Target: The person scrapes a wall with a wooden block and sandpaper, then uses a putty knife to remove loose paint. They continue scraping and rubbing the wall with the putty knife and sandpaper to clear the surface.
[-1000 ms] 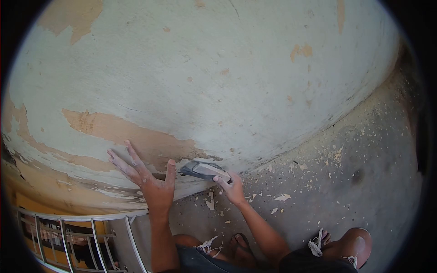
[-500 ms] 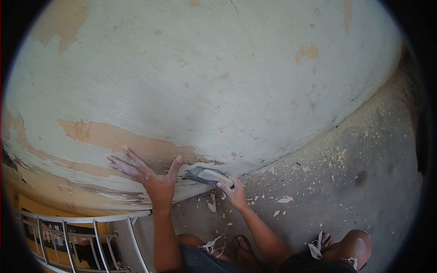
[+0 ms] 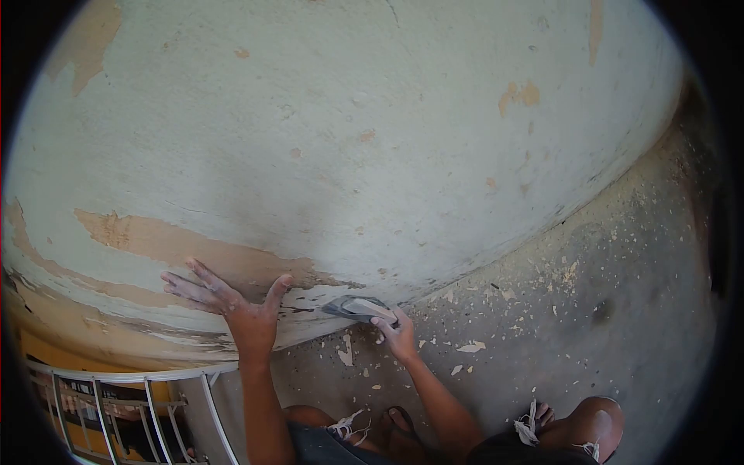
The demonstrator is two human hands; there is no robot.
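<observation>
My left hand (image 3: 240, 306) is spread open with its dusty palm side against the low part of a pale, flaking wall (image 3: 434, 155). Its fingers overlap a bare tan patch (image 3: 170, 239) where paint has come off. To the right, my right hand (image 3: 396, 335) grips a sanding block (image 3: 364, 308), which looks like dark sandpaper around a light block. The block lies against the wall's bottom edge, just right of the left thumb. Part of its near end is hidden by my fingers.
Paint flakes (image 3: 471, 347) litter the grey floor (image 3: 558, 333). A metal ladder (image 3: 151, 403) is at the lower left, close to my left forearm. My bent knee (image 3: 601, 426) and sandalled foot (image 3: 403, 422) are at the bottom.
The view has shifted slightly, so the wall and left hand appear further left. My right hand has slid the sanding block a little to the right along the wall.
</observation>
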